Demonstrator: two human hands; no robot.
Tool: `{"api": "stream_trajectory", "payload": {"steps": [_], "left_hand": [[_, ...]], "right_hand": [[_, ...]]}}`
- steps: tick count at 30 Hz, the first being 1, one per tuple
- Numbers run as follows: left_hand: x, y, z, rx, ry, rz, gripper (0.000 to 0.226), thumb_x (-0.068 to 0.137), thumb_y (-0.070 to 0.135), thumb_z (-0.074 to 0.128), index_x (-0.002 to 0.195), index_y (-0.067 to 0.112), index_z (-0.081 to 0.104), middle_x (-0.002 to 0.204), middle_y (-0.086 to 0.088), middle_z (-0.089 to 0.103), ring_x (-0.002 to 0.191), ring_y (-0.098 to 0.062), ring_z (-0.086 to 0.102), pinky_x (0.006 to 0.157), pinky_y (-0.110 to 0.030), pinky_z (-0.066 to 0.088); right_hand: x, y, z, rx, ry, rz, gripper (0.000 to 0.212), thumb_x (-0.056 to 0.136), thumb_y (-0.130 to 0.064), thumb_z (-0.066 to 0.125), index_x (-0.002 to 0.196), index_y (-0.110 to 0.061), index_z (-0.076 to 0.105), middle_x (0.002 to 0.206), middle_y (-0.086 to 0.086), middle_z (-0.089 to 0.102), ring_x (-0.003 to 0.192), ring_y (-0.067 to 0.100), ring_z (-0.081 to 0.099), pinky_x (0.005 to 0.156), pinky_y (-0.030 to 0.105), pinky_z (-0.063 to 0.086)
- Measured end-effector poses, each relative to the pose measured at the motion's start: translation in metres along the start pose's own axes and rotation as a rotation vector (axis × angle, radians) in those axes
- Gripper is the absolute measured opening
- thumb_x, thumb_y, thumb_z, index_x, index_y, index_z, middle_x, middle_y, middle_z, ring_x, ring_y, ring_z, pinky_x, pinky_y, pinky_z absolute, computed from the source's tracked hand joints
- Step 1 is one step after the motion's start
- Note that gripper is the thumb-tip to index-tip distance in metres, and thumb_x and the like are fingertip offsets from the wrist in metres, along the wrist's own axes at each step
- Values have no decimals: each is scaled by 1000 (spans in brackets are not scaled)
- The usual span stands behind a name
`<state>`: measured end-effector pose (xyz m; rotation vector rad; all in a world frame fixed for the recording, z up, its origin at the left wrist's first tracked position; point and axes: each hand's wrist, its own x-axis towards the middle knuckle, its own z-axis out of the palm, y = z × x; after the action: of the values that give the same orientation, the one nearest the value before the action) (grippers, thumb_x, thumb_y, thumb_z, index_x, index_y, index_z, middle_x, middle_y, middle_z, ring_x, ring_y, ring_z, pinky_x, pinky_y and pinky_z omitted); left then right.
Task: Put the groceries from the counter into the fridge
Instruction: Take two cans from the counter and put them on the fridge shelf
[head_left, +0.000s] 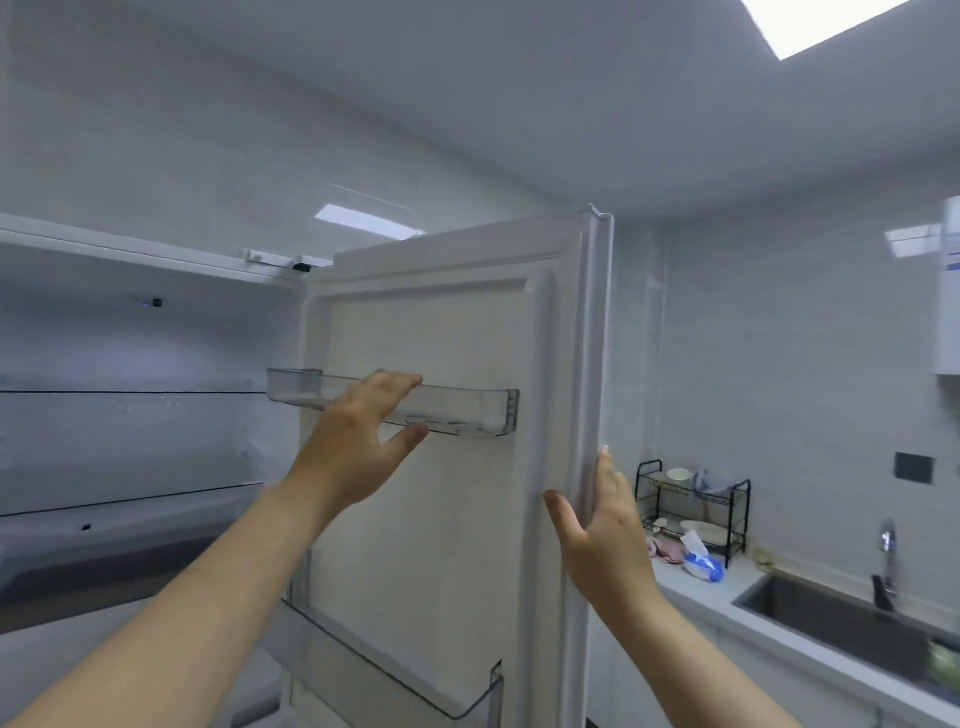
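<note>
The white fridge door (457, 332) stands swung open in front of me, its inner side facing me. The fridge interior (130, 415) to the left shows bare glass shelves. My left hand (358, 436) reaches up to the clear upper door bin (467, 410), fingers straight, thumb under its front wall. My right hand (597, 525) lies flat against the door's outer edge, thumb on the inner side and fingers along the seal. Neither hand carries anything. A blue and white packet (701, 564) lies on the counter (727, 597) at the right.
A clear lower door bin (415, 680) sits near the bottom of the door. A black dish rack (691, 509) with bowls stands on the counter by the wall. Further right are a steel sink (852, 629) and tap (888, 551). A pinkish cloth (665, 551) lies beside the rack.
</note>
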<state>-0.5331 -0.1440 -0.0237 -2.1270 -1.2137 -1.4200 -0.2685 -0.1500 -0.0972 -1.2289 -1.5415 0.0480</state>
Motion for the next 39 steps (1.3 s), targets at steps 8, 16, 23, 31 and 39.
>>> {"api": "stream_trajectory", "payload": {"steps": [8,16,23,31,39], "left_hand": [[27,-9,39,190,61,187,55,83,50,46,129,23,61,108,1,63,96,-28,57,87,-46,45],[39,-26,64,169,173,301,52,74,29,67,124,18,65,119,4,68,109,-14,55,87,-34,37],[55,-34,68,116,178,371,45,73,29,70,116,18,70,110,5,71,102,-11,51,81,-29,29],[56,-36,77,113,175,371,43,76,28,70,118,17,69,112,3,70,99,-22,60,86,-33,38],[52,-32,72,73,69,336,47,82,35,61,123,13,66,126,-3,66,116,-23,61,103,-32,38]], "right_hand": [[12,17,22,-214,39,-116,84,96,-49,48,154,-19,-5,162,-6,-5,150,9,-9,124,32,1],[29,33,27,-134,47,-9,91,91,-27,67,157,-18,6,164,-5,8,150,6,4,121,24,7],[36,42,28,-171,41,7,87,92,-26,67,157,-14,10,164,-4,12,150,5,7,118,18,6],[43,45,27,-190,-15,42,85,96,-25,61,157,-17,4,165,-6,4,150,5,2,116,17,2],[43,43,10,-300,-50,4,80,93,-22,62,156,-19,14,163,-7,17,149,7,12,117,18,10]]}}
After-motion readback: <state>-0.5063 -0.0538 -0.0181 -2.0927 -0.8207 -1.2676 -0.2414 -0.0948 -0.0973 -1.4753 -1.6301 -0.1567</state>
